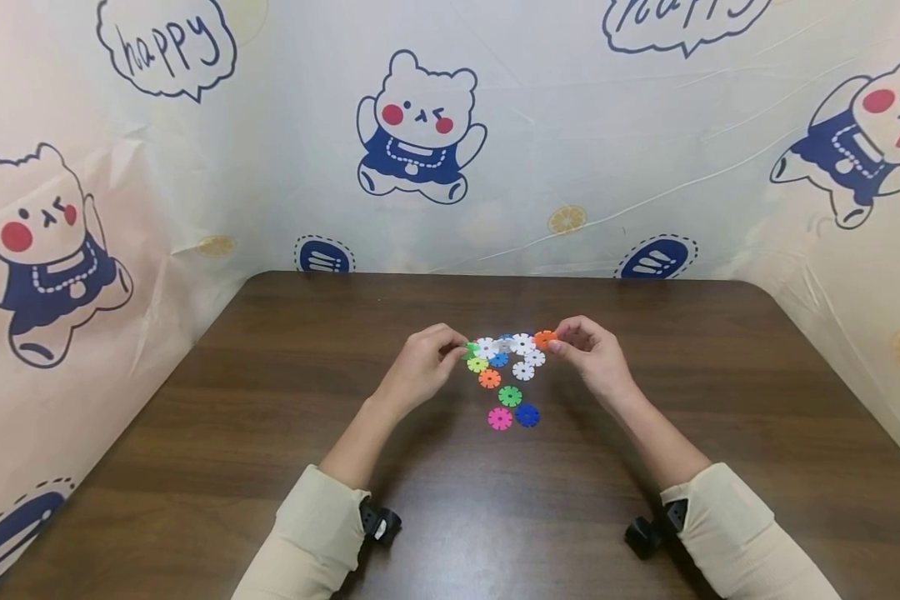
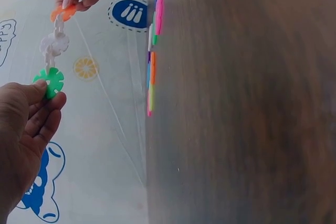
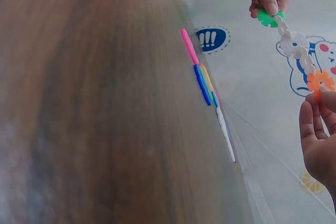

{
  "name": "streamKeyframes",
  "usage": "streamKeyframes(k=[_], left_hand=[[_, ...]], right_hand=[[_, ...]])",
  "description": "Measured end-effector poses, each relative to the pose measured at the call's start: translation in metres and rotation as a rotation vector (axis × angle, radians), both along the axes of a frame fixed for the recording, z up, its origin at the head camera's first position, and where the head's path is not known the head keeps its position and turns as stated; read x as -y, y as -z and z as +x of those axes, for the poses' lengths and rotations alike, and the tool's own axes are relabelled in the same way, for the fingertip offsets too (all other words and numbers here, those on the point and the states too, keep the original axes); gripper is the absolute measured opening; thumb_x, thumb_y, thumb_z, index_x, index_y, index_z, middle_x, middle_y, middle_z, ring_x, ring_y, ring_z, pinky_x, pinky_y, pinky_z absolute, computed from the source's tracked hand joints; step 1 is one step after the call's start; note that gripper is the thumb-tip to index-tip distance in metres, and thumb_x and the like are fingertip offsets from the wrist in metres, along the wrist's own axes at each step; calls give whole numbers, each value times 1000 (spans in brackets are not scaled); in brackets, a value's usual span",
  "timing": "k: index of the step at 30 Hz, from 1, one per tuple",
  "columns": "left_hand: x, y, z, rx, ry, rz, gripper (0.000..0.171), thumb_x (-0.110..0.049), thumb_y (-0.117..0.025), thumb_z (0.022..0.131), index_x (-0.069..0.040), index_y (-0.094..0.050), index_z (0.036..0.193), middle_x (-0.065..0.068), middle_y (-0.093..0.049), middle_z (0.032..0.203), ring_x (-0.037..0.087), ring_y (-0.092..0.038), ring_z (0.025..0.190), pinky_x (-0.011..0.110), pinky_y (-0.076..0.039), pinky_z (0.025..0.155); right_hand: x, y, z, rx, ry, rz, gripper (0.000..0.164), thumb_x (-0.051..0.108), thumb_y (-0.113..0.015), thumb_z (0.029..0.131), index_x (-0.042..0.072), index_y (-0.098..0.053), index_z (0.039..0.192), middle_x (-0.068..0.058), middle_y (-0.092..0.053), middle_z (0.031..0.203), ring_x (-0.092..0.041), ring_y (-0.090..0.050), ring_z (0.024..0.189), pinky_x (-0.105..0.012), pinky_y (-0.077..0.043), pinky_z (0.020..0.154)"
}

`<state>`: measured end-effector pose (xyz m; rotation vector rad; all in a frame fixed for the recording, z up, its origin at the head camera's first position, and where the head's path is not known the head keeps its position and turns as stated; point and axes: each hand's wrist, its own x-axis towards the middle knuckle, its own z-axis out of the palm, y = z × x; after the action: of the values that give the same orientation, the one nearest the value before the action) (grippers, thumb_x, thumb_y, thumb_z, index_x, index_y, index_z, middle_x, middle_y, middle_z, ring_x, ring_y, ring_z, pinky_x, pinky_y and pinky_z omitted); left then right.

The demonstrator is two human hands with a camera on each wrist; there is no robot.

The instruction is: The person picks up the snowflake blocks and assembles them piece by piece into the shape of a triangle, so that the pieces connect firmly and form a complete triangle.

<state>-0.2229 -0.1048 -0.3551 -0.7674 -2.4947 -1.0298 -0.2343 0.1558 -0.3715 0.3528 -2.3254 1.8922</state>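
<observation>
A short chain of slotted plastic snowflake discs stretches between my two hands, held above the table. My left hand (image 1: 422, 364) pinches the green snowflake disc (image 2: 54, 83) at one end between thumb and fingers. At the other end, my right hand (image 1: 596, 357) grips the orange snowflake disc (image 3: 320, 81) by its edge. White discs (image 2: 54, 44) link the two, slotted in at alternating angles. Below the chain, loose discs lie flat on the tabletop, among them a pink disc (image 1: 499, 418), a dark blue disc (image 1: 527, 415), a green disc (image 1: 510, 396) and a white disc (image 1: 523, 371).
The brown wooden table (image 1: 232, 433) has rounded far corners. A pale curtain (image 1: 532, 142) printed with cartoon bears hangs behind it and along both sides. Each sleeved wrist wears a small black camera, such as the left wrist camera (image 1: 381, 525).
</observation>
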Motion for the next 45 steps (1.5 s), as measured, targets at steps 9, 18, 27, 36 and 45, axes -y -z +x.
streamKeyframes(k=[9, 18, 27, 36, 45], left_hand=[[1, 1, 1, 8, 14, 21, 7, -1, -66, 83, -2, -66, 89, 2, -59, 82, 12, -51, 68, 21, -47, 59], [3, 0, 1, 56, -10, 55, 7, -1, -67, 83, -1, -67, 90, 3, -60, 82, 14, -52, 68, 22, -48, 59], [4, 1, 1, 78, -55, 82, 7, -2, -67, 83, -2, -67, 90, 2, -59, 81, 14, -52, 68, 23, -49, 60], [3, -2, 3, 86, -60, 50, 7, -3, -67, 83, -3, -67, 90, 1, -58, 81, 14, -51, 68, 23, -48, 60], [6, -2, 0, 77, -42, 44, 9, -4, -67, 83, -2, -67, 92, 3, -60, 84, 14, -53, 69, 22, -49, 61]], right_hand=[[2, 1, 0, -2, -3, 60, 24, 16, -68, 84, -2, -60, 98, -9, -61, 89, -21, -56, 80, -34, -49, 74], [6, -2, 2, -28, 1, 76, 20, 16, -68, 84, 1, -62, 96, -8, -62, 88, -22, -54, 79, -27, -49, 69], [11, -1, -1, -18, -20, 73, 18, 8, -67, 84, -3, -62, 96, -11, -62, 88, -23, -52, 78, -24, -48, 67], [14, -5, 1, -9, -23, 111, 19, 13, -68, 83, -1, -64, 96, -11, -63, 91, -27, -54, 81, -24, -49, 68], [11, -6, 1, -10, -39, 143, 20, 15, -69, 84, 1, -63, 97, -12, -61, 91, -26, -53, 79, -27, -49, 68]])
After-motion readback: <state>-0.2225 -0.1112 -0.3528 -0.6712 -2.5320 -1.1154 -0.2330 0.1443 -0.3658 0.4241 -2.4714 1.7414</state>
